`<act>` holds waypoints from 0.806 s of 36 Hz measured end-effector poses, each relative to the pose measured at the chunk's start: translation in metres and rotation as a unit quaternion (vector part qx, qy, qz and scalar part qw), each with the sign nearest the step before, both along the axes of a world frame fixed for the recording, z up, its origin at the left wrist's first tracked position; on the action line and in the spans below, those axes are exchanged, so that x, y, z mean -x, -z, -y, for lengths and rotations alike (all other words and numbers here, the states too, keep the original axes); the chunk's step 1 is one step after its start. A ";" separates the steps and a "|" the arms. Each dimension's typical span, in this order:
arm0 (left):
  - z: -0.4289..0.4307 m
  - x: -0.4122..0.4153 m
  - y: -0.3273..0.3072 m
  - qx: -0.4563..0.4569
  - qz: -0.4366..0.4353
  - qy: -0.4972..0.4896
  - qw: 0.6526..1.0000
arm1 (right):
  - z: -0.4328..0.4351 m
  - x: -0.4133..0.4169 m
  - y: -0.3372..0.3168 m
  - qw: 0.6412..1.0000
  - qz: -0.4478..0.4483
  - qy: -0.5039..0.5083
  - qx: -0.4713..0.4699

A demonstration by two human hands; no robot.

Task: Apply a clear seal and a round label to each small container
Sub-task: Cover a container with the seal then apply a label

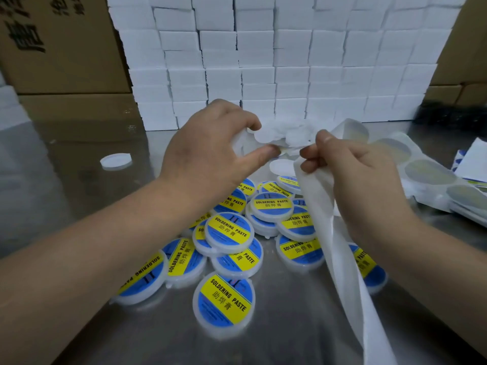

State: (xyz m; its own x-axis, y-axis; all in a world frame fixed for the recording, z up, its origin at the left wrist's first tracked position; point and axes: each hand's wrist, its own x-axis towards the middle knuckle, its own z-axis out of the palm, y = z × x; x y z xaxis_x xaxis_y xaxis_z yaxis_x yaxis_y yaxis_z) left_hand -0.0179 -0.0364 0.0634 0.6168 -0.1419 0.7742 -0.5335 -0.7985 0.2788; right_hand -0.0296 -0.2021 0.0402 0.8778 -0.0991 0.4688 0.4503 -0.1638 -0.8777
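Note:
My left hand (210, 154) holds a small white container (243, 146) above the table, thumb and fingers curled round its edge. My right hand (350, 169) pinches a long white backing strip (332, 233) that hangs down toward me and curls back to the right, where round label shapes (427, 172) show on it. Between my hands lies a heap of white round seals (284, 133). Below them is a pile of several containers with blue and yellow "SOLDERING PASTE" labels (226, 299).
A loose white lid (116, 161) lies on the steel table (87, 206) at the left. A wall of stacked white boxes (263, 61) stands behind. Cardboard cartons (60, 48) rise at the back left and right. Printed sheets (471, 164) lie at the far right.

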 end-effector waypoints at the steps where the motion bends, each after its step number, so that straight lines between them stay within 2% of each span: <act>1: 0.000 0.001 0.000 -0.014 0.007 -0.001 1.000 | 0.000 0.000 0.000 1.000 -0.002 0.002 0.000; 11: -0.002 -0.005 0.002 -0.079 0.029 -0.017 0.996 | -0.002 -0.001 0.001 0.999 -0.024 0.019 -0.010; 14: -0.001 -0.012 0.004 -0.078 -0.011 -0.077 0.994 | -0.002 -0.001 0.002 1.000 -0.003 0.023 -0.021; 17: -0.007 -0.018 0.006 -0.046 -0.088 -0.119 0.988 | 0.001 -0.002 0.000 0.999 0.021 0.026 -0.040; 19: -0.008 -0.020 0.004 -0.011 -0.141 -0.085 0.986 | 0.002 -0.001 -0.002 0.998 0.027 0.015 -0.048; 20: -0.008 -0.023 0.003 0.051 -0.172 -0.045 0.983 | 0.001 -0.001 -0.002 0.998 0.025 0.007 -0.050; 21: -0.006 -0.022 0.000 0.150 -0.216 -0.007 0.965 | 0.000 0.000 -0.001 0.998 0.022 -0.002 -0.053; 23: -0.004 -0.020 -0.004 0.337 -0.288 0.055 0.895 | -0.003 0.001 0.001 0.998 0.015 -0.020 -0.056; 26: -0.001 -0.024 -0.003 0.408 -0.312 0.087 0.853 | -0.005 0.001 0.001 0.997 -0.001 -0.050 -0.065; 29: 0.004 -0.021 -0.005 0.463 -0.361 0.152 0.795 | -0.005 0.002 0.001 0.996 -0.013 -0.068 -0.062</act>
